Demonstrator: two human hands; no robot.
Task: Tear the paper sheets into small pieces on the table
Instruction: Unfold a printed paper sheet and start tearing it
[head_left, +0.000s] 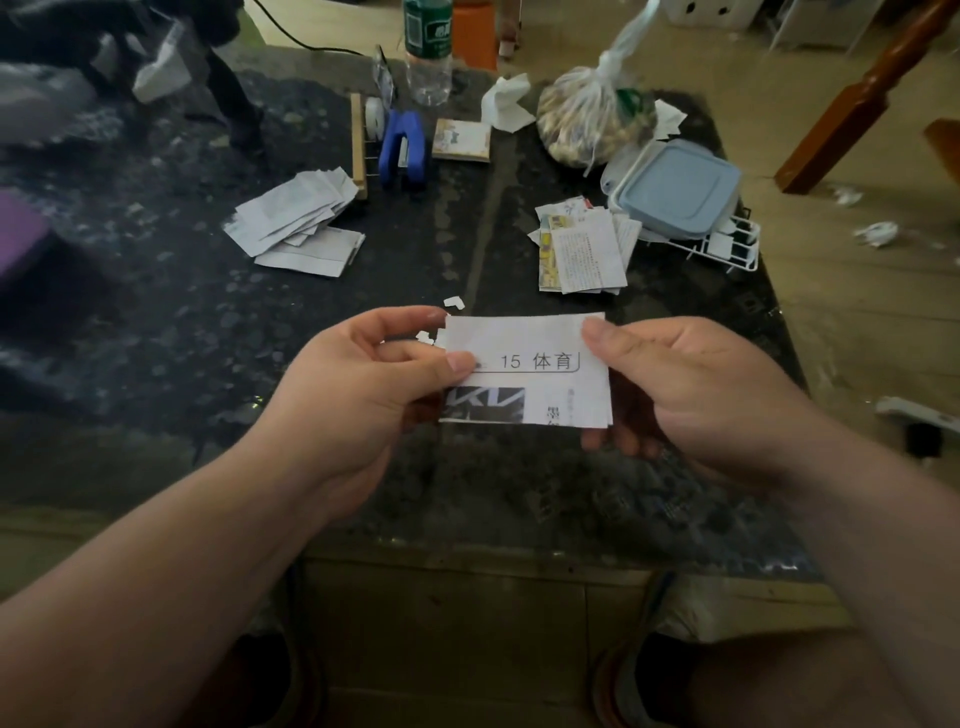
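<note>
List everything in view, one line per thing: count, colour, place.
held paper: one small stack, white with black print, between both hands
left paper pile: one, white, far left of table
right paper pile: one, white with yellow print, far right of table
scrap: one, white, just beyond the held paper
blue tool: one, blue, far middle
bottle: one, clear with green label, far edge
tied bag: one, clear, far right
lidded box: one, pale blue, on the wire rack
wire rack: one, white, right edge
table: one, dark speckled
left hand: pinches the paper's left edge
right hand: grips its right edge
</note>
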